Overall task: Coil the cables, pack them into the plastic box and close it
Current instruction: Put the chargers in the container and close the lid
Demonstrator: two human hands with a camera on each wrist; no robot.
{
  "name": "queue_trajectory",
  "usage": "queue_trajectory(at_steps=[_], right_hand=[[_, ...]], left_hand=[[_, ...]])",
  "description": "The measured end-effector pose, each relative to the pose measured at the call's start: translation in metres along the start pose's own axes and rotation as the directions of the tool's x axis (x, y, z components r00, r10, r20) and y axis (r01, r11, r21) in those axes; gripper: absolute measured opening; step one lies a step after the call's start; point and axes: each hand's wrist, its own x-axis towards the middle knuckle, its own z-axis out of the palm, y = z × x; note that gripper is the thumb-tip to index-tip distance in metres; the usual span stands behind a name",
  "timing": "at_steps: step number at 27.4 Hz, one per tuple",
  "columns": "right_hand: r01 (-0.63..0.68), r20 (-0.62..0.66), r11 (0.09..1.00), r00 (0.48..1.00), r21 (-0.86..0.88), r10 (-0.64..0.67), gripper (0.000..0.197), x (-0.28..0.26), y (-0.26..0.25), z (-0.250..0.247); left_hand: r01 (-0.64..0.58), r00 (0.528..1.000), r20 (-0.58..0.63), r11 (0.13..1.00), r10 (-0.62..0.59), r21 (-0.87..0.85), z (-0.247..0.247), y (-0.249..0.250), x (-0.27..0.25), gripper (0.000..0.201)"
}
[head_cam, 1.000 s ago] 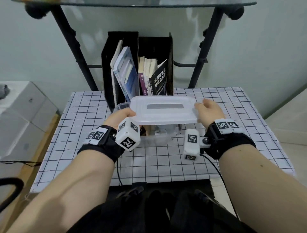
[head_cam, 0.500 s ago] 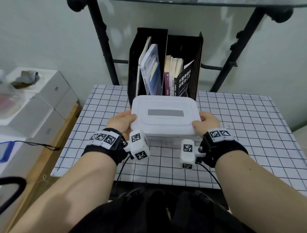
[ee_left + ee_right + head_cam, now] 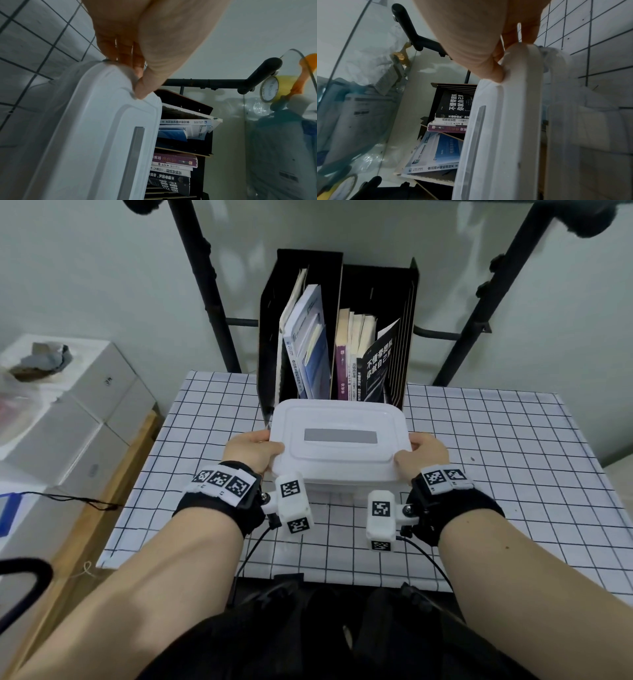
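Observation:
A translucent plastic box [image 3: 342, 490] stands on the checked table, just in front of the book rack. Its white lid [image 3: 339, 440], with a grey strip in the middle, lies flat over the box. My left hand [image 3: 255, 451] grips the lid's left end, thumb on top and fingers under the rim [image 3: 144, 86]. My right hand [image 3: 419, 455] grips the right end the same way [image 3: 489, 67]. The right wrist view shows the lid [image 3: 503, 128] beside the box wall [image 3: 573, 135]; I cannot tell whether it is snapped down. No cable shows.
A black file rack [image 3: 337, 337] full of books stands right behind the box. Black frame legs [image 3: 209, 289] rise at the back, under a glass shelf. White cartons [image 3: 68, 412] sit left of the table [image 3: 496, 474]. Bare cloth lies on both sides of the box.
The lid, held tilted above the open box a second ago, has come down flat onto it. Both hands stay on its ends, a little nearer the front corners.

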Motion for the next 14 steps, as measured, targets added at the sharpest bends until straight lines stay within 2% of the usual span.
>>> queue_trajectory(at_steps=[4, 12, 14], right_hand=[[0.004, 0.011, 1.0, 1.0, -0.024, -0.003, 0.033, 0.002, 0.003, 0.002], [-0.041, -0.045, 0.999, 0.998, 0.031, 0.043, 0.019, 0.012, 0.01, 0.007], [-0.041, -0.047, 0.998, 0.998, 0.037, 0.042, 0.015, 0.014, 0.01, 0.008]], left_hand=[[-0.002, 1.0, -0.016, 1.0, 0.003, 0.029, 0.003, -0.002, 0.005, 0.028], [0.028, 0.996, -0.085, 0.997, -0.021, 0.078, 0.002, -0.012, 0.018, 0.021], [0.025, 0.996, -0.092, 0.995, -0.016, 0.099, 0.002, -0.012, 0.02, 0.028]])
